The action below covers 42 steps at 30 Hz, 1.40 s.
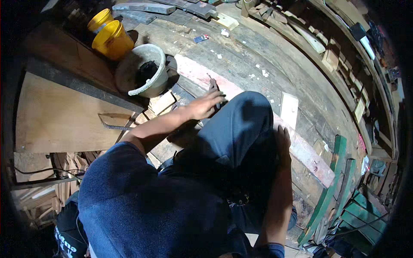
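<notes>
Left hand (206,105) at frame centre grips a chisel (213,86) set on the red plank (301,150); right hand (282,142), open, presses the plank. Likely mid-chiselling; next needs steady bracing.

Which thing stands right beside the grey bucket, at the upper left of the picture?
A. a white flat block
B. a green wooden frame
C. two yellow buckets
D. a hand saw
C: the two yellow buckets stand right next to the grey bucket, while the green wooden frame is far off at the lower right.
</notes>
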Each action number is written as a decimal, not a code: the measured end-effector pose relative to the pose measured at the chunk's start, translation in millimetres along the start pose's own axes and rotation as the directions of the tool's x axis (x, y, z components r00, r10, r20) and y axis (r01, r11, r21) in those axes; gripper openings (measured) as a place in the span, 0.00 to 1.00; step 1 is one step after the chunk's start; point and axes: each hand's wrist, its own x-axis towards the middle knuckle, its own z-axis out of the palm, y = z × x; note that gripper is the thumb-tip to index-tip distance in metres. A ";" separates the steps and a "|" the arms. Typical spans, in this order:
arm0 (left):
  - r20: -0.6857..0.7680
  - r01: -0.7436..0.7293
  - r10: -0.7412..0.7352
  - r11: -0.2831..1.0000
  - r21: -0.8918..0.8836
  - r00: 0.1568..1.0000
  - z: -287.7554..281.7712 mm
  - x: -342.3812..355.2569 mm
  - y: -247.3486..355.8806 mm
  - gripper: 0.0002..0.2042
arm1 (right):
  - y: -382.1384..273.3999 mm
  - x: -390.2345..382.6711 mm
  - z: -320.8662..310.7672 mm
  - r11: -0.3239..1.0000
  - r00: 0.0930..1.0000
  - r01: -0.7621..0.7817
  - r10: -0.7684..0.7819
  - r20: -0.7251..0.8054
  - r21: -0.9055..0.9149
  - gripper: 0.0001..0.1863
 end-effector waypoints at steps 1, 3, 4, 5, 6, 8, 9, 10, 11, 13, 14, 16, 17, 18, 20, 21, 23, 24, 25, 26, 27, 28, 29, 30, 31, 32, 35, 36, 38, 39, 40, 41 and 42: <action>-0.003 -0.015 0.015 0.998 0.056 1.000 2.5 -4.6 7.3 0.27 | -7.9 -20.5 -23.9 0.927 0.910 0.375 -0.363 -0.203 0.023 0.18; -0.120 0.001 -0.001 1.000 -0.003 0.993 7.4 -10.6 0.4 0.23 | -35.5 -34.3 -77.4 0.714 0.973 -0.049 -0.123 0.193 0.698 0.15; -0.153 -0.005 -0.010 0.995 -0.095 0.988 3.5 -6.2 -3.6 0.21 | -34.0 -48.5 -101.0 0.725 0.974 -0.062 -0.105 0.200 0.686 0.15; -0.180 -0.011 -0.023 0.983 -0.184 0.983 -2.1 -1.2 -3.6 0.19 | -28.1 -61.1 -120.8 0.734 0.944 -0.230 0.009 0.330 0.639 0.14; -0.273 -0.009 -0.067 0.963 -0.268 0.960 -5.6 0.9 -1.7 0.15 | -19.1 -75.7 -132.7 0.722 0.884 -0.393 0.126 0.451 0.570 0.13; -0.462 -0.063 -0.153 0.905 -0.420 0.874 -9.7 14.5 -9.2 0.13 | -1.4 -100.1 -145.5 0.845 0.945 -0.306 0.216 0.244 0.438 0.15; -0.386 0.056 -0.310 0.836 -0.546 0.869 -16.7 18.3 -20.8 0.14 | 3.4 -108.8 -151.5 0.807 0.915 -0.401 0.323 0.243 0.434 0.17; -0.326 0.029 -0.410 0.658 -0.752 0.852 -27.0 23.6 -17.4 0.13 | -24.4 -102.3 -174.2 0.828 0.912 -0.408 0.354 0.205 0.385 0.18; -0.387 0.198 -0.452 0.816 -0.543 0.803 -31.0 17.5 -46.3 0.13 | -61.5 -89.8 -186.0 0.832 0.936 -0.348 0.334 0.111 0.433 0.21; -0.146 0.254 -0.550 0.585 -0.771 0.823 -29.0 24.2 -29.8 0.16 | -93.7 -72.2 -167.4 0.828 0.931 -0.255 0.350 -0.105 0.500 0.24; -0.227 0.233 -0.451 0.755 -0.613 0.863 -26.5 21.6 -31.5 0.17 | -119.3 -56.6 -159.9 0.580 0.944 -0.200 0.329 -0.002 0.790 0.24; -0.245 0.119 -0.177 0.965 -0.232 0.953 -13.0 29.4 -21.5 0.18 | -129.6 -36.0 -92.5 0.536 0.955 -0.011 0.257 -0.150 0.844 0.26; -0.186 0.040 -0.057 0.995 -0.094 0.981 -6.0 27.3 -6.0 0.20 | -143.9 -33.0 -61.3 0.720 0.941 -0.023 0.250 -0.227 0.694 0.26; -0.113 -0.009 0.002 0.998 -0.060 0.994 1.9 17.2 -2.9 0.20 | -186.9 -32.3 -63.2 0.763 0.891 -0.069 0.336 -0.304 0.643 0.25; -0.158 -0.011 0.000 0.998 -0.066 0.987 6.1 10.4 6.1 0.18 | -212.7 -37.7 -70.3 0.813 0.806 -0.071 0.388 -0.448 0.578 0.23; -0.144 0.003 -0.016 0.996 -0.090 0.989 1.9 9.1 4.8 0.17 | -209.0 -37.6 -72.6 0.804 0.795 -0.076 0.405 -0.451 0.589 0.23; -0.176 -0.051 0.027 0.989 -0.138 0.984 -0.2 -0.1 -8.1 0.17 | -204.3 -46.7 -86.8 0.825 0.876 -0.012 0.281 -0.392 0.565 0.25; -0.274 -0.063 -0.004 0.970 -0.236 0.962 -0.6 -5.3 -14.2 0.16 | -202.7 -56.5 -98.4 0.787 0.920 0.019 0.227 -0.318 0.616 0.28; -0.368 -0.091 -0.043 0.937 -0.338 0.929 0.5 -4.3 -17.8 0.16 | -195.3 -69.2 -100.8 0.785 0.913 0.002 0.251 -0.321 0.620 0.28; -0.341 0.009 -0.132 0.941 -0.340 0.931 2.2 -5.6 -18.6 0.16 | -186.8 -84.5 -102.2 0.884 0.950 -0.008 0.152 -0.271 0.467 0.29; -0.385 -0.036 -0.099 0.944 -0.329 0.917 6.5 -1.9 -19.9 0.16 | -177.7 -102.4 -104.8 0.955 0.978 -0.006 0.067 -0.197 0.296 0.31; -0.377 -0.003 -0.116 0.953 -0.301 0.919 9.6 0.8 -19.5 0.16 | -167.8 -124.8 -112.0 0.966 0.997 -0.057 0.070 -0.042 0.253 0.34; -0.367 0.025 -0.133 0.959 -0.283 0.921 13.8 2.6 -18.7 0.17 | -158.0 -147.7 -122.4 0.966 0.993 -0.098 0.112 -0.045 0.240 0.34; -0.357 0.017 -0.147 0.939 -0.344 0.922 16.5 2.4 -21.9 0.17 | -149.8 -170.6 -134.8 0.986 0.994 -0.109 0.108 0.018 0.125 0.32; -0.342 0.005 -0.157 0.914 -0.406 0.926 18.0 3.5 -24.1 0.17 | -141.2 -191.1 -152.2 0.993 0.990 -0.120 0.119 0.082 0.009 0.30; -0.339 -0.017 -0.105 0.941 -0.338 0.935 16.0 8.2 -18.2 0.17 | -134.0 -210.0 -175.9 0.977 0.979 -0.201 0.201 0.006 -0.069 0.27; -0.393 -0.059 -0.055 0.960 -0.273 0.918 23.5 12.7 -50.0 0.16 | -133.2 -250.5 -244.4 0.836 0.814 -0.544 0.505 -0.288 -0.070 0.18; -0.400 -0.004 -0.149 0.934 -0.356 0.905 30.9 23.0 -41.9 0.15 | -114.9 -280.4 -245.6 0.777 0.711 -0.630 0.566 -0.417 -0.018 0.18; -0.416 0.075 -0.317 0.861 -0.502 0.852 43.4 39.1 -57.7 0.14 | -92.0 -318.0 -224.0 0.645 0.433 -0.673 0.740 -0.515 0.362 0.21; -0.487 0.063 -0.296 0.897 -0.438 0.822 41.1 60.3 -17.3 0.14 | -84.2 -337.3 -203.9 0.504 0.260 -0.587 0.859 -0.441 0.634 0.25; -0.458 0.018 -0.279 0.868 -0.495 0.844 42.1 65.3 -18.7 0.15 | -66.5 -359.1 -163.9 0.282 0.136 -0.421 0.959 -0.247 0.862 0.31; -0.433 -0.021 -0.262 0.837 -0.547 0.863 42.8 68.4 -22.5 0.16 | -52.6 -375.0 -134.0 0.024 0.072 -0.200 0.997 -0.009 0.979 0.38; -0.439 -0.022 -0.261 0.839 -0.543 0.860 42.4 66.0 -22.5 0.16 | -61.7 -366.6 -139.6 -0.086 0.100 -0.081 0.991 0.094 0.993 0.37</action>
